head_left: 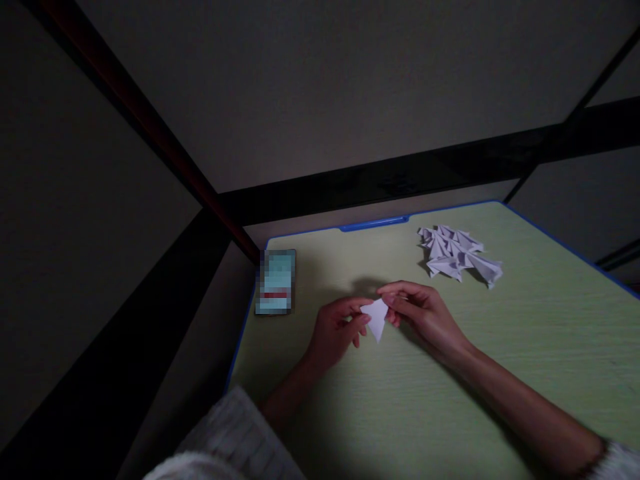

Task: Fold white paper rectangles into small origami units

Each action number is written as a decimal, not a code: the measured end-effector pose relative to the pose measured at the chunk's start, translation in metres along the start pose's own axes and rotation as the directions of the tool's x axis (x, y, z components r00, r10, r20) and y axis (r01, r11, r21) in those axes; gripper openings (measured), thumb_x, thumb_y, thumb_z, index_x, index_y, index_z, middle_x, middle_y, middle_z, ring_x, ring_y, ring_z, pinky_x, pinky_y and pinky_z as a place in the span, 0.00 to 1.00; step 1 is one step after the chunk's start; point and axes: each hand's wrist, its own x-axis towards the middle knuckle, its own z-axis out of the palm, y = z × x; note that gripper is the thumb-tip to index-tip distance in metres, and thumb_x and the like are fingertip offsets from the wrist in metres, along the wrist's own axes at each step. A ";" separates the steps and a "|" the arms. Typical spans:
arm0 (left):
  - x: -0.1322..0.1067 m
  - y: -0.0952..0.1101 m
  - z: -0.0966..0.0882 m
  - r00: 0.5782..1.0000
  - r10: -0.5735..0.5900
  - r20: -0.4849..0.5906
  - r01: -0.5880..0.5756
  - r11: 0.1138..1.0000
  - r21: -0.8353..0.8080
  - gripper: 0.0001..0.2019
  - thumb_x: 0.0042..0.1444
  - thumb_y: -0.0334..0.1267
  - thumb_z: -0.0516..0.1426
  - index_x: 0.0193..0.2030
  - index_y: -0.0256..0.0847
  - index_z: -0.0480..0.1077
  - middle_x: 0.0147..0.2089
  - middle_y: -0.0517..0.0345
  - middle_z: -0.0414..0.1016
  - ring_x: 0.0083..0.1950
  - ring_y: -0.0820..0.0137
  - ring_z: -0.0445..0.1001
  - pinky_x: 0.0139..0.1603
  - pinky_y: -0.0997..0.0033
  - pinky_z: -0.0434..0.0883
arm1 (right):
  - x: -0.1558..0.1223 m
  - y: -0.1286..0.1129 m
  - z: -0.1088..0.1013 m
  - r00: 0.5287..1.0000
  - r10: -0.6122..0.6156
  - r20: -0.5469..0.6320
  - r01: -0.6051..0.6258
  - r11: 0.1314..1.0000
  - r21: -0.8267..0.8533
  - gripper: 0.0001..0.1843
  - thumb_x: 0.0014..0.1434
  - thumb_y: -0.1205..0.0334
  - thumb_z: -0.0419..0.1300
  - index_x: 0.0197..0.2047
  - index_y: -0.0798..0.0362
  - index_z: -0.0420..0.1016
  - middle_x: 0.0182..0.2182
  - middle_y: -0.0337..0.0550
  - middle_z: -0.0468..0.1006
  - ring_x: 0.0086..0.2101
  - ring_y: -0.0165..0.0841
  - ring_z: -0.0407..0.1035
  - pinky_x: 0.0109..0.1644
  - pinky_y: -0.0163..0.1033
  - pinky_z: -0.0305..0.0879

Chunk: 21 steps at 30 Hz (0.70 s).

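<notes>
A small piece of folded white paper, tapering to a point toward me, is held up between both hands over the table. My left hand pinches its left corner, thumb on top. At the upper right corner, the thumb and fingers of my right hand are closed on the same paper. Farther back on the right lies a pile of folded white paper pieces, with pointed ends sticking out. The underside of the held paper and some fingertips are hidden.
A phone with a lit, blurred screen lies at the table's left edge. The light wood-grain table has a blue rim and a blue strip at its back edge. Dark-trimmed wall panels stand close behind and to the left.
</notes>
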 end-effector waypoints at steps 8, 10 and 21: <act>0.005 -0.005 -0.006 0.996 -0.062 0.063 0.077 0.960 -0.270 0.10 0.36 0.35 0.60 0.25 0.36 0.64 0.17 0.66 0.65 0.17 0.81 0.62 0.16 0.82 0.60 | -0.001 0.000 0.002 0.988 0.096 0.119 -0.120 0.970 0.212 0.10 0.41 0.58 0.63 0.25 0.57 0.75 0.14 0.36 0.69 0.16 0.21 0.61 0.18 0.26 0.57; 0.004 -0.003 -0.007 0.990 -0.084 0.113 0.116 0.939 -0.323 0.10 0.35 0.35 0.61 0.23 0.36 0.63 0.17 0.66 0.64 0.17 0.82 0.61 0.17 0.82 0.60 | -0.002 -0.001 0.002 0.984 0.098 0.146 -0.128 0.967 0.219 0.10 0.42 0.58 0.63 0.25 0.57 0.74 0.14 0.36 0.69 0.15 0.21 0.61 0.18 0.26 0.57; 0.001 0.001 -0.004 0.983 -0.086 0.163 0.113 0.980 -0.166 0.12 0.31 0.37 0.63 0.17 0.34 0.64 0.21 0.63 0.66 0.22 0.79 0.64 0.22 0.81 0.59 | 0.002 0.001 -0.002 0.995 0.065 0.077 -0.070 0.995 0.065 0.09 0.40 0.61 0.64 0.23 0.58 0.73 0.14 0.34 0.67 0.15 0.19 0.57 0.17 0.26 0.51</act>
